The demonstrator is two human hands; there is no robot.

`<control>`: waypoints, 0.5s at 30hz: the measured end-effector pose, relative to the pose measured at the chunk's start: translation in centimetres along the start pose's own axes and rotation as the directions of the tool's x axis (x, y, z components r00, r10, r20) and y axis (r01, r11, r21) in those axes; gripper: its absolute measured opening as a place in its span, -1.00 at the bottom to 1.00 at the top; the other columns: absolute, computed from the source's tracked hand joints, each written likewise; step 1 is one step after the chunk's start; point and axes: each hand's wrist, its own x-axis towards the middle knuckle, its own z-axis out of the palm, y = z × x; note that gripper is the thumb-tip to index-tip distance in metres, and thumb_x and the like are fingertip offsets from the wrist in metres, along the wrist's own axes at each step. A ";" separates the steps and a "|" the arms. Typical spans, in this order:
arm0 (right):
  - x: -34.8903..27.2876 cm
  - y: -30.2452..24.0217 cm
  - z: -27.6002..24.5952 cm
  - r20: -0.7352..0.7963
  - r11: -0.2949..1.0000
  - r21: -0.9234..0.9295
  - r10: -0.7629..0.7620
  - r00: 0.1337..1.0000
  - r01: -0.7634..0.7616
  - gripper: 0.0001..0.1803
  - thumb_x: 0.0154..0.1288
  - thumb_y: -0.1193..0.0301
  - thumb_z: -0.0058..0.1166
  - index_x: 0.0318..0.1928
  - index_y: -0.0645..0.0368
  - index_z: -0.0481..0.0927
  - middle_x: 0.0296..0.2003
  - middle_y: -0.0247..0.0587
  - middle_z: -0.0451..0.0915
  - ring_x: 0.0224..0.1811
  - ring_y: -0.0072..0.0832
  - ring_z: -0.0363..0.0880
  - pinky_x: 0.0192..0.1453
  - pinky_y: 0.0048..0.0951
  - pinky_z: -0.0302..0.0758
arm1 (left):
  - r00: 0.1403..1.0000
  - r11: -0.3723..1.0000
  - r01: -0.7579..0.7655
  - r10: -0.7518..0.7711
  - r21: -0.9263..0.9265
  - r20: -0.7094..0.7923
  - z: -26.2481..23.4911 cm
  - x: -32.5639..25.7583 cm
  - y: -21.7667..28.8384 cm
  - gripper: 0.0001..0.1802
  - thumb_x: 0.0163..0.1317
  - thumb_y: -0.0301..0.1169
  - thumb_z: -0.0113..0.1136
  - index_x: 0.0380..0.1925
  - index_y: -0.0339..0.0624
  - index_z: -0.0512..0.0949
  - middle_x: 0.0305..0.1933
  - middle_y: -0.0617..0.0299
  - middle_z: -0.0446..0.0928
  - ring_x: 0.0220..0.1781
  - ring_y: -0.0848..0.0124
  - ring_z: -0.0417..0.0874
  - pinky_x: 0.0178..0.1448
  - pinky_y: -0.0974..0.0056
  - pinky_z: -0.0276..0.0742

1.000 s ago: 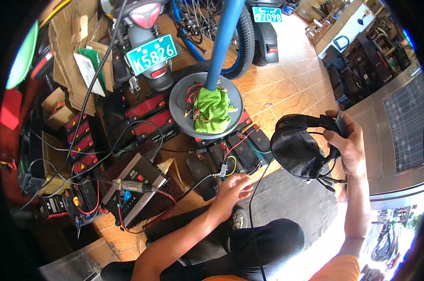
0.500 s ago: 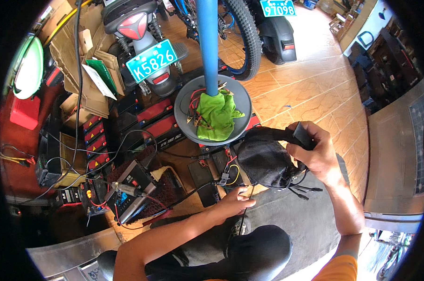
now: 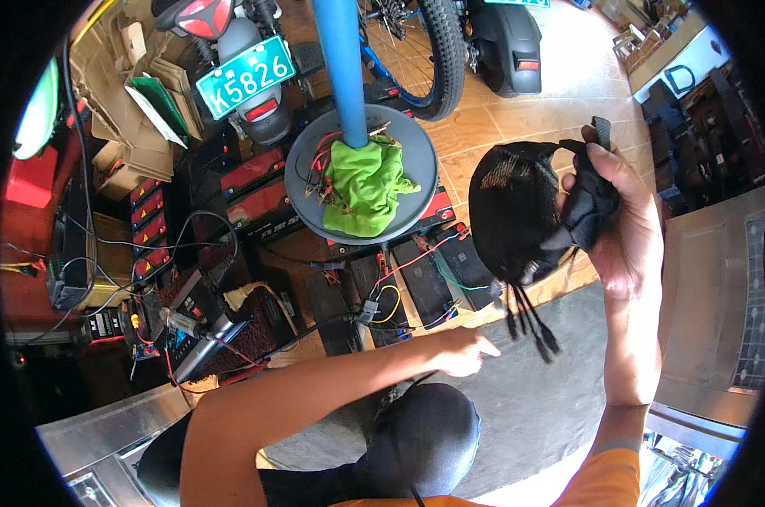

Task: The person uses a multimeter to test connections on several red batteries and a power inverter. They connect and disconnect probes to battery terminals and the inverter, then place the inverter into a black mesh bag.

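Observation:
My right hand (image 3: pixel 623 198) is closed around the bunched strap end of a black mesh bag (image 3: pixel 513 203), lifted above the floor on the right. Several thin black cords (image 3: pixel 530 325) with thicker ends dangle from its underside. My left hand (image 3: pixel 467 351) lies below and left of the bag, not touching it. Its index finger stretches to the right while the other fingers are curled and partly hidden. A thin black cord (image 3: pixel 418 382) runs beside that wrist, over my knee (image 3: pixel 424 435); whether the hand touches it is hidden.
Black batteries (image 3: pixel 424 275) with coloured wires sit ahead. Behind them a blue post (image 3: pixel 340 76) rises from a round grey base (image 3: pixel 298 203) bearing a green cloth (image 3: pixel 361 190). Cardboard (image 3: pixel 103 84), a scooter (image 3: pixel 260 93) and a bicycle wheel (image 3: pixel 450 59) stand farther back.
My right hand has raised the bag up and to the right, and its hanging cords now show more. My left hand has shifted slightly right. The whole view has turned a little rightward.

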 end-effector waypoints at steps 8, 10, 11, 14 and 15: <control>-1.1 2.7 2.1 0.096 0.988 0.088 0.121 0.988 -0.129 -0.72 0.40 0.44 0.27 0.06 0.19 0.58 -0.19 -0.16 0.69 -0.17 -0.43 0.75 -0.03 -0.32 0.76 | 0.983 0.971 -0.183 0.180 -0.155 -0.030 2.5 -3.8 9.0 -0.40 0.56 -0.14 0.07 0.44 -0.27 0.42 -0.08 -0.17 0.71 -0.08 0.00 0.74 0.07 0.05 0.61; -1.8 3.9 2.8 0.074 0.988 0.081 0.124 0.989 -0.130 -0.70 0.40 0.44 0.26 0.09 0.20 0.57 -0.17 -0.20 0.70 -0.16 -0.44 0.72 0.00 -0.36 0.70 | 0.982 0.974 -0.170 0.155 -0.153 -0.109 2.7 -5.8 9.5 -0.38 0.56 -0.10 0.08 0.44 -0.30 0.40 -0.03 -0.20 0.71 -0.02 -0.05 0.74 0.12 0.02 0.61; -2.0 4.6 3.2 0.066 0.990 0.057 0.125 0.990 -0.129 -0.69 0.40 0.44 0.25 0.09 0.21 0.56 -0.17 -0.21 0.70 -0.15 -0.43 0.71 0.03 -0.36 0.68 | 0.967 0.971 -0.204 0.180 -0.127 -0.178 3.1 -6.9 9.6 -0.37 0.56 -0.08 0.08 0.43 -0.31 0.39 -0.02 -0.21 0.70 0.00 -0.06 0.74 0.12 0.01 0.61; -3.1 6.4 4.1 0.067 0.990 0.012 0.140 0.988 -0.141 -0.69 0.41 0.44 0.21 0.10 0.26 0.55 -0.16 -0.18 0.69 -0.11 -0.42 0.68 0.08 -0.35 0.65 | 0.963 0.989 -0.135 0.115 -0.067 -0.244 3.7 -9.7 9.3 -0.31 0.56 -0.01 0.07 0.45 -0.32 0.37 0.00 -0.25 0.70 0.07 -0.11 0.74 0.15 -0.02 0.60; -3.5 7.0 4.3 0.071 0.987 -0.010 0.162 0.984 -0.162 -0.68 0.42 0.44 0.21 0.11 0.26 0.55 -0.15 -0.19 0.69 -0.11 -0.42 0.69 0.08 -0.35 0.65 | 0.966 0.995 -0.083 0.066 -0.056 -0.251 3.9 -10.6 9.0 -0.29 0.56 0.02 0.06 0.45 -0.32 0.36 0.01 -0.27 0.70 0.10 -0.12 0.74 0.16 -0.03 0.59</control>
